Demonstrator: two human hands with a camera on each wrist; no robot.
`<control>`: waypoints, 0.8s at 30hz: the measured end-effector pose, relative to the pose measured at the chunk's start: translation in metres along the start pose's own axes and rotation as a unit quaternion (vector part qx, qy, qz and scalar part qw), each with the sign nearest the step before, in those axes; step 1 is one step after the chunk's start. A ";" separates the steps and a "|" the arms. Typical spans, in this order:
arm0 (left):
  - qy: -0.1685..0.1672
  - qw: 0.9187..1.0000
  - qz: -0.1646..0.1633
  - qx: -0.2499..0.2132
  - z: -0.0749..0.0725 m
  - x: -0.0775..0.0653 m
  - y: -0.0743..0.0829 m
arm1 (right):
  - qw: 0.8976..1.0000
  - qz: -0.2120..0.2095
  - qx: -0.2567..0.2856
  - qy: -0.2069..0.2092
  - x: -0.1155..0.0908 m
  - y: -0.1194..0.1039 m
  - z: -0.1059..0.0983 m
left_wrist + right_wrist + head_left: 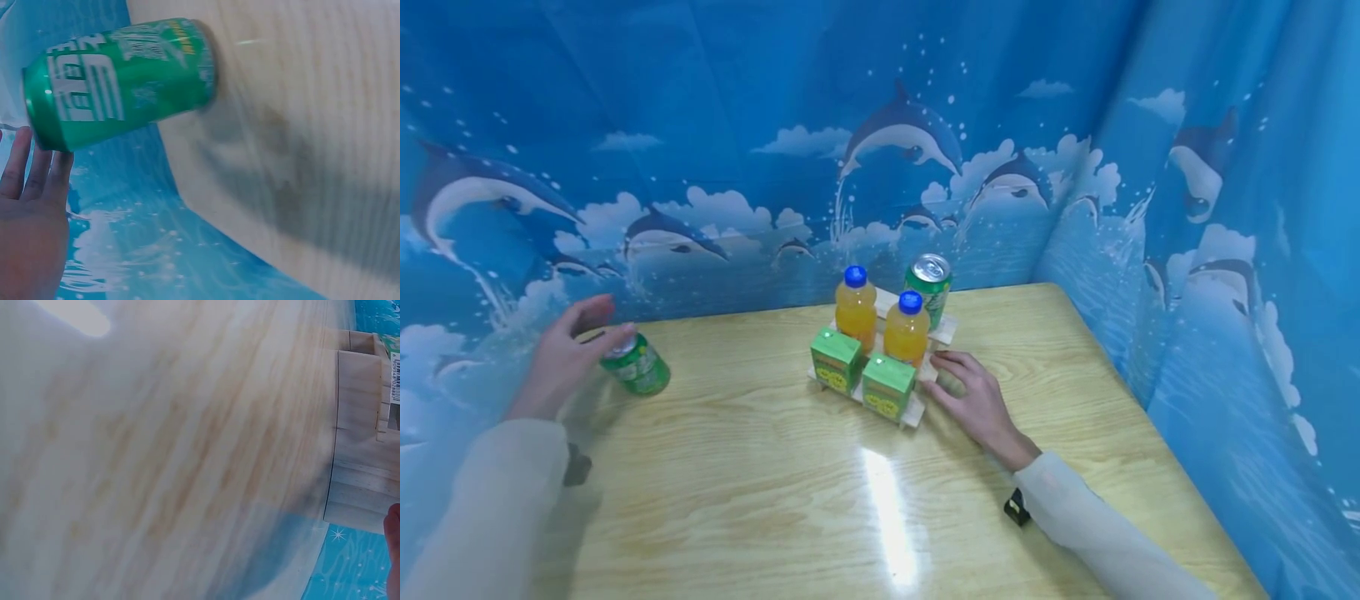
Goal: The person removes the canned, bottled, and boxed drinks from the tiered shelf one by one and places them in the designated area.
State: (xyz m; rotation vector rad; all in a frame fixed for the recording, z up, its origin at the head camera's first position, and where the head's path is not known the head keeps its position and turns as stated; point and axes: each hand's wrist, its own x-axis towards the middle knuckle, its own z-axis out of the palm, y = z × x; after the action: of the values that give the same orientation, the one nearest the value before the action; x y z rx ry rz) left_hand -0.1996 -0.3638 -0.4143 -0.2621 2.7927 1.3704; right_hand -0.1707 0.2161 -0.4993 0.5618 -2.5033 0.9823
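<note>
At the table's left, my left hand (568, 346) reaches over the top of a green soda can (638, 367). The can's base is at the tabletop. In the left wrist view, its straight fingers (42, 169) meet the top end of the can (125, 81). My right hand (976, 398) holds the right side of a stepped wooden stand (913, 414), with thumb and fingers at its edge. A fingertip (392, 528) shows against the wood. On the stand are two green juice boxes (889, 386), two orange drink bottles (855, 312) with blue caps, and another green can (929, 287).
A light wood-grain table (737, 483) carries everything, with a bright light reflection in front of the stand. Behind and to the right hangs a blue curtain (737, 83) printed with dolphins. The table's right edge (1138, 408) runs along it.
</note>
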 end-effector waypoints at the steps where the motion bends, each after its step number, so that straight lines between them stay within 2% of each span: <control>1: 0.002 1.000 0.003 0.008 -0.001 0.001 0.003 | 1.000 0.001 0.001 0.000 0.000 0.000 0.000; 6: -0.002 0.999 0.004 0.040 -0.003 0.008 0.016 | 1.000 0.007 0.000 -0.007 0.001 -0.002 -0.001; 12: -0.017 0.999 0.007 0.044 -0.002 0.012 0.032 | 1.000 0.018 -0.001 -0.018 0.001 -0.002 -0.001; 18: -0.022 0.999 0.027 0.038 0.003 0.018 0.050 | 1.000 0.020 -0.006 -0.017 0.001 -0.001 -0.001; 24: -0.023 0.997 0.061 0.036 0.012 0.026 0.069 | 1.000 0.021 -0.006 -0.020 0.001 -0.001 -0.002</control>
State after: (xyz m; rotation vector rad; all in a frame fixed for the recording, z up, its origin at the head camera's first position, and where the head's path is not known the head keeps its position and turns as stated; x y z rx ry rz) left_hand -0.2365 -0.3166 -0.3701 -0.0602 2.8553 1.2767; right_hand -0.1706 0.2161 -0.4969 0.5326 -2.5631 0.9802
